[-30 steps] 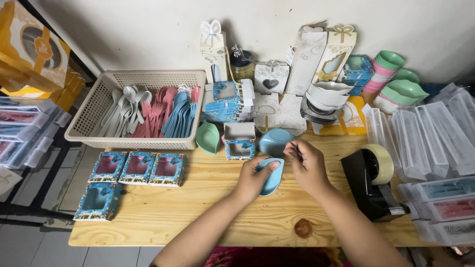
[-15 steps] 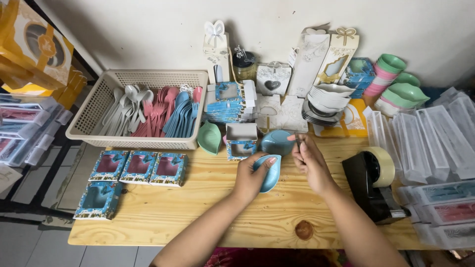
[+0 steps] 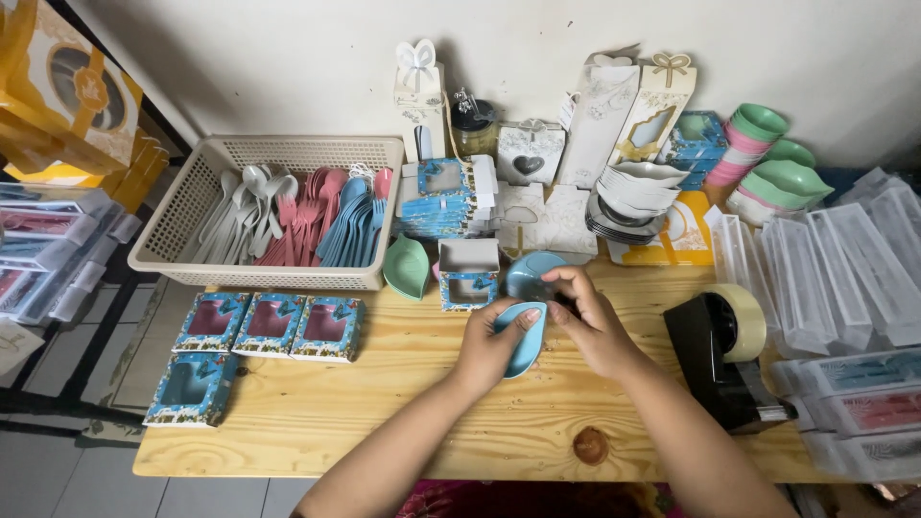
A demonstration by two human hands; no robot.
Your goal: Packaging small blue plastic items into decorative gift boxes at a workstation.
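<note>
My left hand (image 3: pixel 489 350) has its fingers curled around a blue leaf-shaped dish (image 3: pixel 524 338) near the middle of the wooden table (image 3: pixel 384 403), thumb pressed on its rim, while my right hand (image 3: pixel 590 321) pinches closed just beside it — on what, I can't tell. A second blue dish (image 3: pixel 531 272) sits just behind, an open blue gift box (image 3: pixel 468 274) and a green leaf dish (image 3: pixel 407 268) to its left. The black tape dispenser (image 3: pixel 724 355) stands off to the right, and the cutlery basket (image 3: pixel 278 211) crowds the far left.

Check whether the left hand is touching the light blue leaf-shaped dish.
Touching. The head view shows the left hand gripping the light blue leaf-shaped dish, thumb pressed on its upper edge.
</note>
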